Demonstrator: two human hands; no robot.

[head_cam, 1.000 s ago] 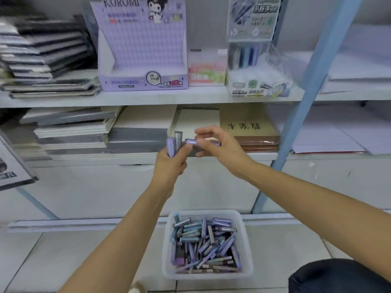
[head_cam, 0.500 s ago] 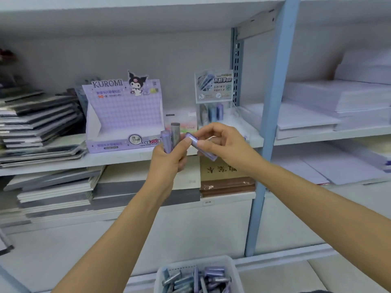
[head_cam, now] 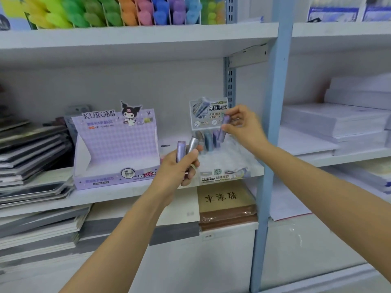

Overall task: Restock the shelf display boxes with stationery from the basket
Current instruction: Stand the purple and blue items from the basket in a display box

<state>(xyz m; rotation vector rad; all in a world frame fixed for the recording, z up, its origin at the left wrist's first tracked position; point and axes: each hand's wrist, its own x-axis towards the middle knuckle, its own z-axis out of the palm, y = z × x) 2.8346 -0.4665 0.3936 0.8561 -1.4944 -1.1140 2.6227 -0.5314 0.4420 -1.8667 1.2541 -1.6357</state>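
Observation:
My left hand (head_cam: pixel 179 169) grips two lead-refill tubes (head_cam: pixel 187 150), one lilac and one grey, upright in front of the shelf. My right hand (head_cam: pixel 243 124) pinches a single lilac tube (head_cam: pixel 223 129) and holds it over the clear display box (head_cam: pixel 224 174), close to the tubes standing at its back. Left of that box stands the purple Kuromi display box (head_cam: pixel 115 149), which looks hollow inside. The basket is out of view.
A blue shelf upright (head_cam: pixel 273 134) rises just right of my right hand. Stacked notebooks (head_cam: pixel 31 157) lie left of the Kuromi box. White paper reams (head_cam: pixel 338 125) fill the right bay. Colourful items (head_cam: pixel 118 11) line the upper shelf; brown books (head_cam: pixel 227 208) lie below.
The view has lifted from the floor basket to the shelf. My right hand has drawn one tube away from the left hand's bunch and carried it up and right to the clear display box.

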